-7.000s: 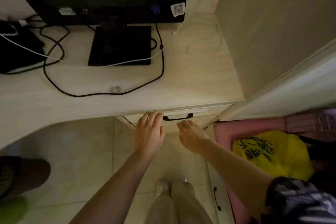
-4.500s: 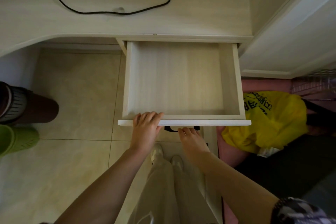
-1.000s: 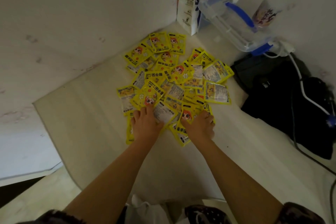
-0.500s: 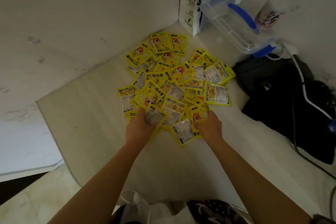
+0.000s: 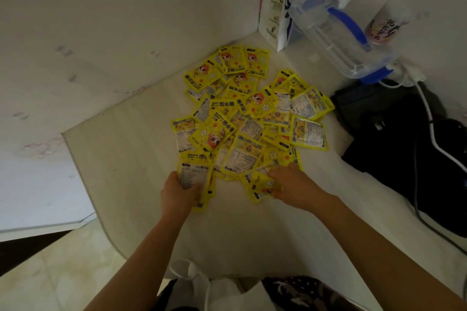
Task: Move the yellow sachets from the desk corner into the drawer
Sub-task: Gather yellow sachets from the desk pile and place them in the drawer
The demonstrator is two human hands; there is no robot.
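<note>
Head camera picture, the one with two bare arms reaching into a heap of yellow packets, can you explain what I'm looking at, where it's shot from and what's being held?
No machine here: a person wears a camera on the head, looking down at their own arms. The left hand grips a few yellow sachets at the near edge of a big pile of sachets spread over the pale desk, in the corner where two walls meet. The right hand curls over more sachets at the pile's near edge. Behind stand a white paper bag and a tilted clear plastic box with blue clips; a black bag with cables lies to the right.
</note>
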